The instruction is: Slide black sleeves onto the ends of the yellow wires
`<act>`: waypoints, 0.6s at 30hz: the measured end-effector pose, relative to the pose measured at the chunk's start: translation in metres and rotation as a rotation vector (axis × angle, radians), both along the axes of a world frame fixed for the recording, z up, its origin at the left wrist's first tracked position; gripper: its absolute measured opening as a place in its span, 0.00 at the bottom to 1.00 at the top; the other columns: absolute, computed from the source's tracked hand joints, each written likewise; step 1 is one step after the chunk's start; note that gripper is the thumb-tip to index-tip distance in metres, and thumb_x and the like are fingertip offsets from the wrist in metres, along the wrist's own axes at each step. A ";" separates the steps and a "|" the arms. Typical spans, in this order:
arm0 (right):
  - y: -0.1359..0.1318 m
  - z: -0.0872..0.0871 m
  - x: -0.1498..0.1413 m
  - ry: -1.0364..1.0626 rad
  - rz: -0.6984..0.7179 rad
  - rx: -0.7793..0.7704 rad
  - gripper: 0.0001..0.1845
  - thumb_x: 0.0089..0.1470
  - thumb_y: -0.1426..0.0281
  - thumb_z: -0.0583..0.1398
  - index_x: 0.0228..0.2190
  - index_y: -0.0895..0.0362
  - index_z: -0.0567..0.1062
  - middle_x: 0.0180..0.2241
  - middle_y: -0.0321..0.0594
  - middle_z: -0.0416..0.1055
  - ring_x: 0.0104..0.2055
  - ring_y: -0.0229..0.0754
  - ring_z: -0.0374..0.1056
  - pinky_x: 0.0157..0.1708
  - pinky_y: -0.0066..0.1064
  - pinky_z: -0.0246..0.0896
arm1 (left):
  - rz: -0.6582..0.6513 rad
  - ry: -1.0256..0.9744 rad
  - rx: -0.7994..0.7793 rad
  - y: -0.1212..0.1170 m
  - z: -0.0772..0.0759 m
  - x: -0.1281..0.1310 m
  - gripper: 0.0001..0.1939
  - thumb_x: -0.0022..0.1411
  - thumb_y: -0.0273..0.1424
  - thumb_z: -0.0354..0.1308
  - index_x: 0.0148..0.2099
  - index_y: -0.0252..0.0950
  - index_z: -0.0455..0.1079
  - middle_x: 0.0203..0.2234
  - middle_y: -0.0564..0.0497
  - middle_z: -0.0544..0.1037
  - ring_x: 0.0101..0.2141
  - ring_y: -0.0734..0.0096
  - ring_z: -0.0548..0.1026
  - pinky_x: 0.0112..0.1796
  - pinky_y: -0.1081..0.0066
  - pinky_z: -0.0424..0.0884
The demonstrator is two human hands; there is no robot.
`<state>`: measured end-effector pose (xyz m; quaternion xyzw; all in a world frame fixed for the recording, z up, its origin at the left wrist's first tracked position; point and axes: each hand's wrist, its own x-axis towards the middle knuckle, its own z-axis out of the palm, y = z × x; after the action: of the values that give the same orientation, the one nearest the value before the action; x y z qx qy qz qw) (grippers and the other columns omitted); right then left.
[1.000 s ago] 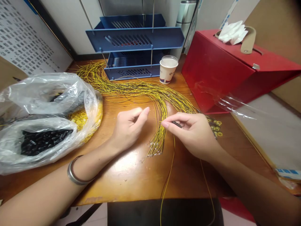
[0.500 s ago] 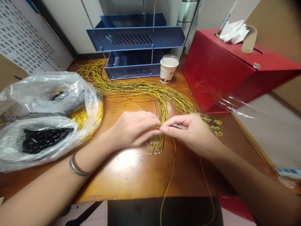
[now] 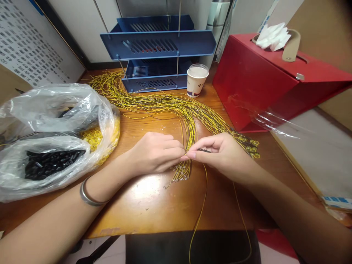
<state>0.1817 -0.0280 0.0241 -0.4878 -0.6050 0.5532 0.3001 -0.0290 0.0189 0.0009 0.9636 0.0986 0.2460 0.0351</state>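
Observation:
My left hand (image 3: pixel 158 152) and my right hand (image 3: pixel 220 154) meet at the fingertips above a bundle of thin yellow wires (image 3: pixel 189 128). Both are closed in a pinch on a thin yellow wire (image 3: pixel 205 194), whose loop hangs below my right hand past the table's front edge. The wire's tip between the fingers is mostly hidden. A small black piece (image 3: pixel 204 150) shows inside my right hand's curled fingers. Below the fingertips, the bundle's near ends carry small metal terminals (image 3: pixel 180 172). Another bunch of wires ends at the right in yellow rings (image 3: pixel 254 146).
Clear plastic bags (image 3: pixel 57 110) at left hold black sleeves (image 3: pixel 52 163) and yellow rings (image 3: pixel 93 137). Behind the wires are a blue tray rack (image 3: pixel 159 46) and a paper cup (image 3: pixel 197 82). A red box (image 3: pixel 255 84) with tissues stands at right.
My left hand's fingers have closed in and dropped slightly, nearer my right fingertips, covering more of the wire. The hanging wire loop has shifted a little to the right.

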 end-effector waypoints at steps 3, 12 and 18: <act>0.000 -0.002 0.000 0.016 0.001 0.037 0.08 0.50 0.67 0.64 0.28 0.60 0.82 0.25 0.40 0.77 0.26 0.34 0.65 0.26 0.26 0.56 | 0.006 -0.062 -0.157 -0.004 -0.002 0.002 0.14 0.67 0.27 0.52 0.28 0.32 0.68 0.21 0.50 0.74 0.24 0.73 0.70 0.26 0.71 0.61; -0.005 -0.005 -0.002 -0.023 -0.037 0.094 0.09 0.50 0.66 0.64 0.29 0.59 0.81 0.23 0.40 0.74 0.25 0.36 0.63 0.25 0.28 0.55 | 0.069 -0.243 -0.512 -0.013 -0.001 0.011 0.24 0.68 0.26 0.50 0.18 0.34 0.51 0.14 0.58 0.53 0.16 0.81 0.52 0.21 0.71 0.49; -0.003 -0.004 -0.003 -0.011 -0.083 0.114 0.08 0.50 0.67 0.64 0.28 0.59 0.81 0.24 0.40 0.75 0.25 0.36 0.64 0.25 0.29 0.55 | 0.077 -0.370 -0.691 -0.013 -0.009 0.010 0.31 0.73 0.36 0.40 0.15 0.34 0.52 0.10 0.55 0.58 0.14 0.82 0.55 0.18 0.74 0.50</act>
<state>0.1785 -0.0311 0.0202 -0.4976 -0.6164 0.5024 0.3465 -0.0194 0.0054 -0.0080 0.8301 0.2037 0.3687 0.3654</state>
